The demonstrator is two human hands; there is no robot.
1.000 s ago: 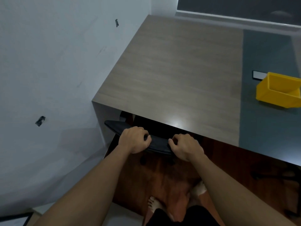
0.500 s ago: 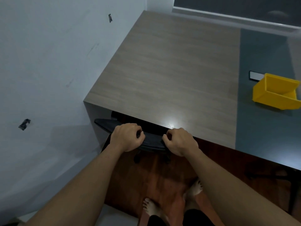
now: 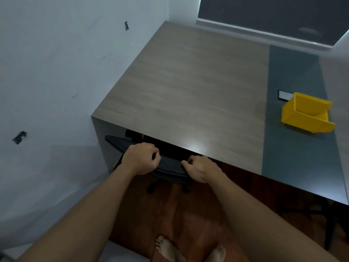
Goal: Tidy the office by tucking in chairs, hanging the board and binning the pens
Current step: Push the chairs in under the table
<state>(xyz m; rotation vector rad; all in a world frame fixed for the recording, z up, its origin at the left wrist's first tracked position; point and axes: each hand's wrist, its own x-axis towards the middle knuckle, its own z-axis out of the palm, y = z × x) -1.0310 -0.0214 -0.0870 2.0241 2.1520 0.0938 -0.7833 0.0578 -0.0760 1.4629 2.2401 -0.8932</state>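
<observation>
A black office chair [image 3: 170, 164] stands pushed under the wooden desk [image 3: 188, 91], with only the top of its backrest and two castors showing below the desk's front edge. My left hand [image 3: 140, 157] and my right hand [image 3: 202, 168] both grip the top edge of the backrest, fingers curled over it. A yellow bin [image 3: 306, 113] sits on the desk's grey-green strip at the right. No pens or board are in view.
A white wall [image 3: 56, 82] runs close along the desk's left side. A small white card [image 3: 285, 95] lies behind the bin. A dark window [image 3: 273, 14] is at the back. The floor [image 3: 170, 214] is reddish wood, and my bare feet stand on it. Another chair's dark base [image 3: 328, 214] shows at the lower right.
The chair has slid a little further under the desk with both hands on its backrest. My view has shifted slightly.
</observation>
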